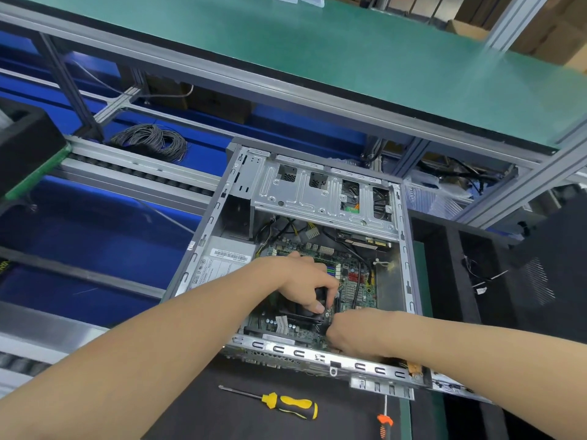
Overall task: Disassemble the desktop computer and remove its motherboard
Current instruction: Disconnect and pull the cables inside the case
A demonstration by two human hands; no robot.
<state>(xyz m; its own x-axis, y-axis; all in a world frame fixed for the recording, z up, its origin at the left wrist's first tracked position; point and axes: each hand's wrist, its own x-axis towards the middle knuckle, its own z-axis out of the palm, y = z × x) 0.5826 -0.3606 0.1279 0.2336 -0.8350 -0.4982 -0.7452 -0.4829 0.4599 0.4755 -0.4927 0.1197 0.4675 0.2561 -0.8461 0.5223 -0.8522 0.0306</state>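
mat (197, 417): black, under everything
case (317, 355): on mat, around left fingers (317, 308) and right fingers (337, 328)
yellow screwdriver (292, 406): on mat, nearer the person than left fingers
orange screwdriver (385, 423): on mat, nearer than right fingers

You have nothing legible here. The white label (222, 262) on the power supply (224, 241) carries a barcode and rows of small print, all too blurred to read. The small white sticker (281, 323) on the motherboard (355, 290) is just as unreadable.
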